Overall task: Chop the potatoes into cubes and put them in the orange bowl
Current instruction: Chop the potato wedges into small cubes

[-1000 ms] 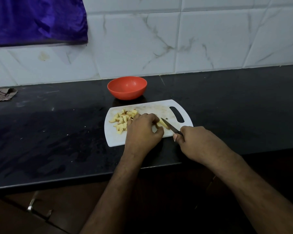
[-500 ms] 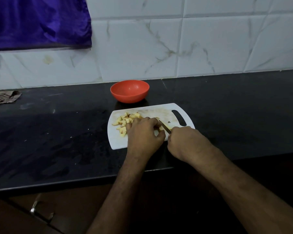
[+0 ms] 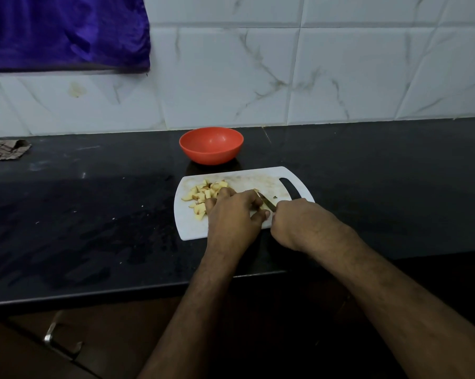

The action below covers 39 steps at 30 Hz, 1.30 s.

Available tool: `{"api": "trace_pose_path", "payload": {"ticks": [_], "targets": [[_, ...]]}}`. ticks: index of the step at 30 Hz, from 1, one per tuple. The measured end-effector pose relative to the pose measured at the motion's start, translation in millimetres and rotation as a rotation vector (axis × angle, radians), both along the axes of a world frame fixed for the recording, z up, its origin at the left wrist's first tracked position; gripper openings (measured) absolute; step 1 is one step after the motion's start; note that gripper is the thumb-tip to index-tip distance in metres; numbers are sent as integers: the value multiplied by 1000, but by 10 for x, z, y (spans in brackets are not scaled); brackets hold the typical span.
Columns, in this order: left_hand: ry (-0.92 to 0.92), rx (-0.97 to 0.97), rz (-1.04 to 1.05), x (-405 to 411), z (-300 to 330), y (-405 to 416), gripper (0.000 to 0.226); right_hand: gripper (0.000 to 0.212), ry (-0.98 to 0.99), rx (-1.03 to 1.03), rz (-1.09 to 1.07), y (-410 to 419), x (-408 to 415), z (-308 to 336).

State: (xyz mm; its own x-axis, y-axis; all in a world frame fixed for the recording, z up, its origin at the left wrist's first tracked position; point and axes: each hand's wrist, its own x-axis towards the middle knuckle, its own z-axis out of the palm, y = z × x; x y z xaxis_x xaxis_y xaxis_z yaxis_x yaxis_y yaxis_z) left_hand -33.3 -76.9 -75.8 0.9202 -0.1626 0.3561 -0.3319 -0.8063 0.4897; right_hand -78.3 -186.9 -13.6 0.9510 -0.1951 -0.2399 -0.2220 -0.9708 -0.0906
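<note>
Worktop (image 3: 94, 220): carrying board (image 3: 187, 225), bowl (image 3: 211, 144) just behind.
Left hand (image 3: 232, 214): fingers curling over potato (image 3: 262, 206).
Right hand (image 3: 299, 225): gripping knife (image 3: 267, 202), blade slanting beside left fingers.
Cubes (image 3: 203, 196): lying left of left hand.

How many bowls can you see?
1. The orange bowl sits on the black counter, just behind the white cutting board. No other bowl shows.
</note>
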Motion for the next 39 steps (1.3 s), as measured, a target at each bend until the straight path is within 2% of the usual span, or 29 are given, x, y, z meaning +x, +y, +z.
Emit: {"api": "trace_pose_path", "payload": {"ticks": [8,12,18,22,25,30,39], "targets": [[12,-16,11,15,-20,-6,20,34,92,1,27,-69,-47,96],[-50,-3,42,-22,-11,-10,18,34,102,-3,36,-97,-131,101],[-89,-7,92,-50,14,4,6,33,49,6,13,-116,-163,-16],[-49,-30,85,-56,31,-8,19,29,-2,10,14,-146,-122,-75],[-24,68,80,-52,38,-22,34,29,-60,32,0,-164,-77,-127],[-26,166,64,-55,34,-49,31,33,-138,77,-27,-200,2,-121],[-55,26,201,-37,36,-14,26,36,-188,138,-22,-338,-7,-96]]}}
